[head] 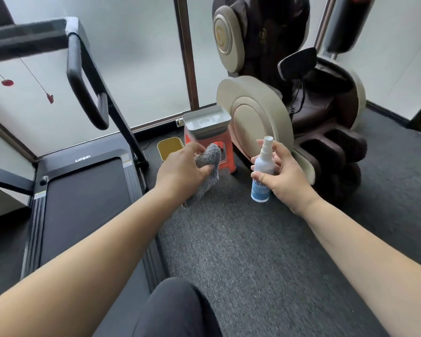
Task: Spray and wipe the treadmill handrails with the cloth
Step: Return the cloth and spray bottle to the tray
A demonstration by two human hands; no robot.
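Observation:
My left hand (181,170) is closed around a fluffy grey cloth (208,164), which hangs down past my palm. My right hand (283,173) grips a small white spray bottle (263,172) with a blue label, held upright, nozzle at the top. Both hands hover over the grey carpet, right of the treadmill. The treadmill's black right handrail (79,79) curves down at the upper left, well away from both hands. The console (22,40) sits at the top left and the black belt (83,198) runs below it.
A brown and beige massage chair (260,113) stands right behind my right hand. In front of my hands an orange stool (225,156) carries a grey tray (206,121), with a yellow bin (169,147) beside it. Frosted glass walls close the back. My dark-trousered knee (178,310) shows at the bottom.

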